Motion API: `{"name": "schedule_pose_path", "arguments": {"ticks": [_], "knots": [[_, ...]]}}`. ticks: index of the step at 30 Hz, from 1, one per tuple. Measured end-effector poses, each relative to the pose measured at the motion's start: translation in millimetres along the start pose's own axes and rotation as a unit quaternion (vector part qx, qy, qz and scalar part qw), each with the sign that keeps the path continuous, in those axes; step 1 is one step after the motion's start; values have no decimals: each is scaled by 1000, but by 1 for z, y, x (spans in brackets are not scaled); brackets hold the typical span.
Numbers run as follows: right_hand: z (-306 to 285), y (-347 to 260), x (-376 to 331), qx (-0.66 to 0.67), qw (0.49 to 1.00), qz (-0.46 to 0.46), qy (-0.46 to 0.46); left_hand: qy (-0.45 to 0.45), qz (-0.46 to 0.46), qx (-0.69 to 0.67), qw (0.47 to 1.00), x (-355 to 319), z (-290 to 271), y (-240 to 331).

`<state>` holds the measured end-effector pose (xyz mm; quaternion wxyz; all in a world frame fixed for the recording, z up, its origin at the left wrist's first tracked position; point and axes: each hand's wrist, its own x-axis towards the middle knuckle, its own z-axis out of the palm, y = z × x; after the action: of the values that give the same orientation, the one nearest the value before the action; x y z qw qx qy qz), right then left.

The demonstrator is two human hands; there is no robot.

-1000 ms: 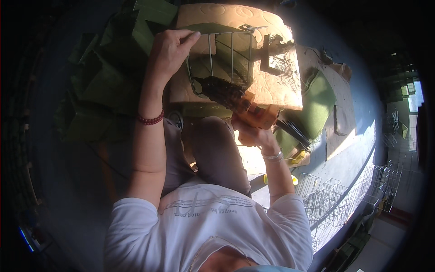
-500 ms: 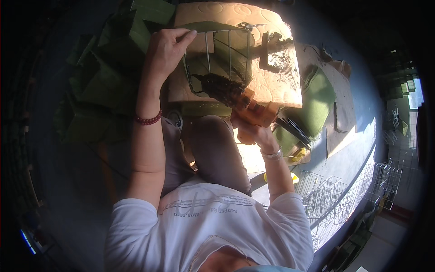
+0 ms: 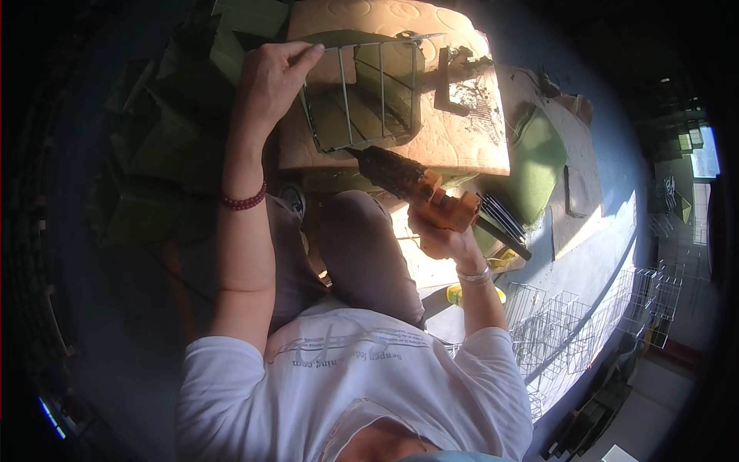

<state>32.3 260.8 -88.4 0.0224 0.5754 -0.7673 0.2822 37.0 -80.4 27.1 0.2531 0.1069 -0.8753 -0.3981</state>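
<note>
Thumb and fingers of my left hand (image 3: pixel 271 77) pinch the top corner of a small wire basket (image 3: pixel 344 85). Green felt-like sheet (image 3: pixel 396 88) lies behind and inside its wires. In my right hand (image 3: pixel 450 240) is a gun-shaped orange fastening tool (image 3: pixel 439 200) with a long dark nose (image 3: pixel 385 168). Its tip is close to the basket's lower edge; whether it touches I cannot tell. Dark thin strips (image 3: pixel 504 215) show just behind the tool; whether they belong to it is unclear.
A tan padded work surface (image 3: pixel 469 146) sits before my knees, with scissors (image 3: pixel 419 36) and dark scraps (image 3: pixel 466 65) on it. Folded green felt pieces (image 3: pixel 188 85) pile up at left. Wire baskets (image 3: pixel 554 323) stand on the floor at right, near cardboard (image 3: pixel 577 208).
My right hand has drawn the tool down and right, so its nose no longer overlaps the basket. The basket and my left hand have shifted slightly up and left.
</note>
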Motion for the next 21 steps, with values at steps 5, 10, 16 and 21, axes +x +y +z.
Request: {"name": "schedule_pose_path", "arguments": {"ticks": [5, 10, 16, 21], "knots": [[-8, -18, 8, 389, 863, 324, 18, -3, -2, 19, 1000, -1, -1, 3], [-17, -28, 18, 415, 845, 337, -9, 2, -2, 19, 1000, -1, 1, 3], [-17, -24, 17, 286, 918, 276, -4, -1, -1, 18, 1000, -1, 1, 2], [-20, -29, 13, 420, 842, 326, 85, -2, 8, 13, 1000, 1, 2, -2]]}}
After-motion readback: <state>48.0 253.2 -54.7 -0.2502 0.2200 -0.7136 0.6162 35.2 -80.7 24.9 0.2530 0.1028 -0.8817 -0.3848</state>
